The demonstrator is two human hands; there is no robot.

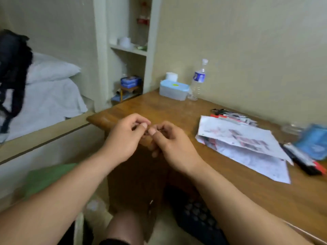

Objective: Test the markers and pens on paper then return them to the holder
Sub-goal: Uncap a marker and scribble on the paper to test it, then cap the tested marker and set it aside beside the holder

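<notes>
Desk [177, 110] with scribbled paper [247, 147] and pens, hands held apart from them.

Pens lie beyond [233, 117] and beside [304, 160] the paper; light, stiff, slippery barrels are best pinched mid-length. Left hand [123, 138] and right hand [169, 144] are curled fingertip to fingertip; any contents cannot be told.

Scribbled paper sheets [247, 145] lie between two pen clusters [233, 117] [304, 160]

Both forearms bare, no sleeves, no watch or rings on left hand [122, 138] or right hand [174, 147]; dark shorts hem at bottom centre.
</notes>
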